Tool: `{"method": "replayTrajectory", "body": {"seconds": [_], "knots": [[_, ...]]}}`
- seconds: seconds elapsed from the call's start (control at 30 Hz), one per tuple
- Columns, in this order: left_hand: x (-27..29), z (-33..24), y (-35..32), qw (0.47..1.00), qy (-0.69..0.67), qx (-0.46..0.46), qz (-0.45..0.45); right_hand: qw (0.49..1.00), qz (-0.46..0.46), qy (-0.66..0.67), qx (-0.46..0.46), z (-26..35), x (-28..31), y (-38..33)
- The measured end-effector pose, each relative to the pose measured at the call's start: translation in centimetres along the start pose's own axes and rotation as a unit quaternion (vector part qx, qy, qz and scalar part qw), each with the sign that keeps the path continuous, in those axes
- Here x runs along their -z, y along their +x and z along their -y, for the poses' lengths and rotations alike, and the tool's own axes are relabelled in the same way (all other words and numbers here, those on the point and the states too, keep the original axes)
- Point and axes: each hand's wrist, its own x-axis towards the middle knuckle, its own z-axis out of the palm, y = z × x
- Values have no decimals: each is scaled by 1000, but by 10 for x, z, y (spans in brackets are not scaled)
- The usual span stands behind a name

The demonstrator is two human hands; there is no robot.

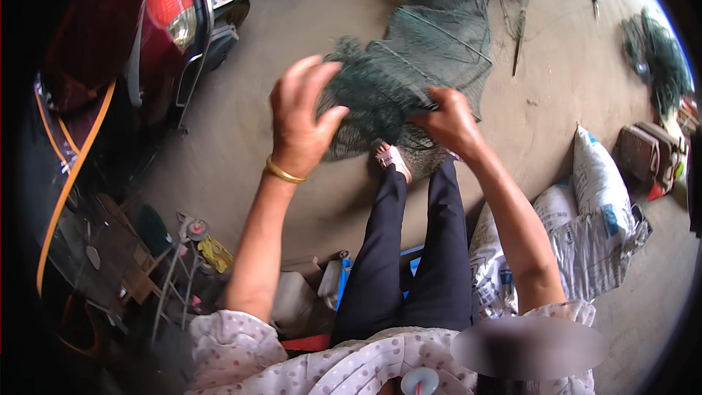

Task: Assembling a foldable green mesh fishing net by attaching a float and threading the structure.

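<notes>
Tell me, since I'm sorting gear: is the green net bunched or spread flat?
Bunched near the hands: the net gathers into dark folds where the right hand grips it, looser beyond.

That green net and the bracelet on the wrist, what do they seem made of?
The green net looks like fine synthetic mesh, matte, stretched over thin stiff hoops, probably wire, whose straight ribs show through. The bracelet on the left wrist looks like polished yellow metal, possibly gold: it shines.

Dotted blouse [241, 355], black trousers [409, 263], gold bangle [284, 172]
</notes>
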Motion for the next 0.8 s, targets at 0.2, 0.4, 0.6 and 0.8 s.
{"method": "replayTrajectory", "body": {"seconds": [0.2, 0.4, 0.6, 0.8], "knots": [[-94, 147, -237, 923, -138, 360, 22, 945, 17, 276, -172, 68, 18, 6], [-213, 105, -147, 875, -296, 373, 92, 953, -83, 261, -127, 116, 88, -7], [-224, 111, -75, 858, -464, 212, 61, 959, -201, 188, 72, 188, 137, 9], [-21, 130, -170, 672, -655, 312, 151, 971, -123, 187, 87, 206, 235, 88]]}}
